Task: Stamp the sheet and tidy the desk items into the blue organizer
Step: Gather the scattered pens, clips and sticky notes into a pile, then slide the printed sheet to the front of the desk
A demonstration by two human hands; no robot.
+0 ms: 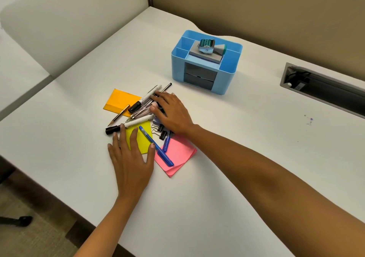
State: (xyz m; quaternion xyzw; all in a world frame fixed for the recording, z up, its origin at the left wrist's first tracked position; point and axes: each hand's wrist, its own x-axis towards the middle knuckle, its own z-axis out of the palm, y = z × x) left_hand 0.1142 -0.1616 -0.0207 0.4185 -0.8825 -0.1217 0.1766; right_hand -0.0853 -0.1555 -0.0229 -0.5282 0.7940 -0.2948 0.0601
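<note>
The organizer [205,75] stands at one o'clock from the pile [146,108] of pens and clips, stamp [206,46] resting on top. The right hand [173,114] lies flat on the pile, fingers spread, possibly pinching a pen underneath. The left hand [132,158] presses the yellow pad [141,136], open. Best gather the pens parallel before lifting.

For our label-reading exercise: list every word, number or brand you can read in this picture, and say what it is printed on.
None can be read.
Green roller stamp: raised lettering, too blurred.
White marker: dark print on barrel, too small.
Blue pen: pale marking, illegible.
</note>
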